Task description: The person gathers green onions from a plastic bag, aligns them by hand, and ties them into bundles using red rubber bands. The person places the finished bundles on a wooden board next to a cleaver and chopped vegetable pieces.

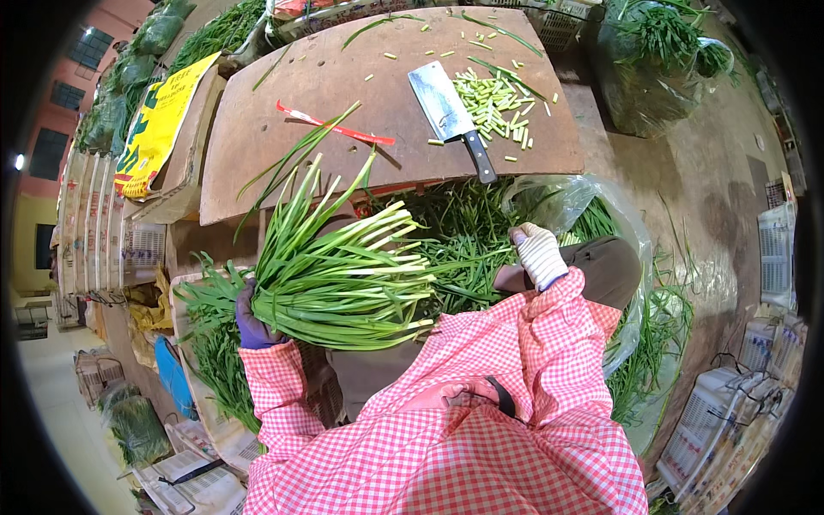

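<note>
My left hand (256,318), in a purple glove, grips a large bunch of green garlic chives (341,277) near its leafy end, the pale stem ends fanned out to the right. To the right, my right hand (539,252), in a striped glove, is closed over the loose greens in front of my lap; a thin green leaf reaches towards it, and whether the fingers hold it cannot be told. On the wooden board (309,77) lies a cleaver (444,106) with a black handle, beside a pile of cut stem pieces (496,103). A red strip (335,125) lies left of the cleaver.
Loose greens (467,257) lie below the board, next to a clear plastic bag (627,238). A box with a yellow sheet (164,125) stands at the board's left. Bagged greens (650,77) stand at the upper right, and plastic crates (702,418) at the lower right.
</note>
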The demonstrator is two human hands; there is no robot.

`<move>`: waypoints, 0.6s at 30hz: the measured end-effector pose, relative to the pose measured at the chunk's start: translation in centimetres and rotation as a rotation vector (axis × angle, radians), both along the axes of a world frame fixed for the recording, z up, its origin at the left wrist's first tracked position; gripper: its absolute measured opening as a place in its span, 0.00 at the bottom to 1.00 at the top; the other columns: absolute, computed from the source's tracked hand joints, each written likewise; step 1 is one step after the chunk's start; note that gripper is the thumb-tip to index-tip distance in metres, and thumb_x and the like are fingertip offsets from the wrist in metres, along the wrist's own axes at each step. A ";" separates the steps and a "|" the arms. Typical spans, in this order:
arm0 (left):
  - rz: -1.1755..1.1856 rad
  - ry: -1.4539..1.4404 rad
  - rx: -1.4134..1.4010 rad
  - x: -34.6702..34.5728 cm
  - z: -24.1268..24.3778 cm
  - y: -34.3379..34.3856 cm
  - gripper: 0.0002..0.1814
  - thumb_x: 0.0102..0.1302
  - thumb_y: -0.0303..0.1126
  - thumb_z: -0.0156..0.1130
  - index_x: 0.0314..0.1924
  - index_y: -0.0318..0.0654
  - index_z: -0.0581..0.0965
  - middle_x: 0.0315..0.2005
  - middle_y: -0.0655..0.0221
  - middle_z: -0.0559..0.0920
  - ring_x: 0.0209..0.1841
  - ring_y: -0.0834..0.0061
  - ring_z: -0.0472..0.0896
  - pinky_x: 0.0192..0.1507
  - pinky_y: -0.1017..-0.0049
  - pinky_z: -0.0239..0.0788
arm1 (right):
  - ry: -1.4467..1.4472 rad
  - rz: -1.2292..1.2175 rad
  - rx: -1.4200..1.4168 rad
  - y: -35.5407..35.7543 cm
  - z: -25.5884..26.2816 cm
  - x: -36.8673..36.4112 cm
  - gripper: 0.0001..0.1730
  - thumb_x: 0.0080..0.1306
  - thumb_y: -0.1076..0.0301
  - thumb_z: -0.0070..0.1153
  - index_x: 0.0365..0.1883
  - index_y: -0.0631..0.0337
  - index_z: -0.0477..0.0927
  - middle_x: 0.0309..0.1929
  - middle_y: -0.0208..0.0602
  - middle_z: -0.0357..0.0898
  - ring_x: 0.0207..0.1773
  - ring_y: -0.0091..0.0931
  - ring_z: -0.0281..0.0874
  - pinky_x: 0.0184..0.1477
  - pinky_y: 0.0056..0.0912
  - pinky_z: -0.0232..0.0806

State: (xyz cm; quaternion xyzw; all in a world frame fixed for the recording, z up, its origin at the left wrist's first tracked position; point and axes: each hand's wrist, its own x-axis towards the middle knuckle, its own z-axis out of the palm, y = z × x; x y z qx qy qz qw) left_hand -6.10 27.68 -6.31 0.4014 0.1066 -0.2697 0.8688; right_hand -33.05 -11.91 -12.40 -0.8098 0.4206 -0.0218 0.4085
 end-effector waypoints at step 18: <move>-0.004 0.039 0.029 -1.0 -0.2 0.9 0.18 0.62 0.37 0.48 0.47 0.33 0.73 0.46 0.55 0.78 0.48 0.59 0.76 0.55 0.60 0.65 | -0.351 -0.117 0.347 1.2 6.0 4.6 0.20 0.63 0.54 0.49 0.35 0.64 0.80 0.26 0.33 0.79 0.28 0.22 0.73 0.33 0.27 0.66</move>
